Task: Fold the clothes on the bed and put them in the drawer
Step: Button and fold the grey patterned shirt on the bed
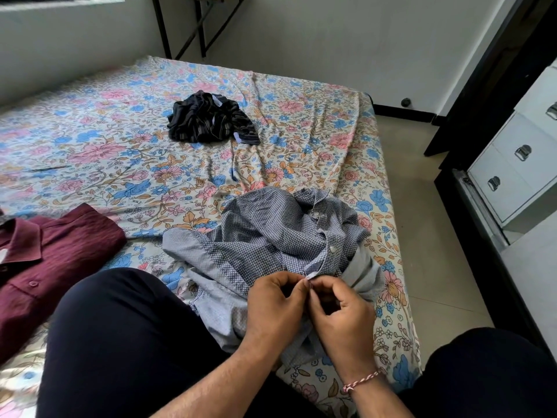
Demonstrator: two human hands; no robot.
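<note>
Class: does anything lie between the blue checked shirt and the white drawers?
Nothing visible does. Between the blue checked shirt and the white drawers lie only the bed's edge and bare floor. The drawers appear closed.

One view only — I have the head camera, worn high and tilted forward and down over the bed [126, 122]. Wide-angle, edges bowed. Near field: my hands and lap, close under the lens. Far field: the wall [316, 40] beyond the bed — drawer unit [512, 176] at right edge.
</note>
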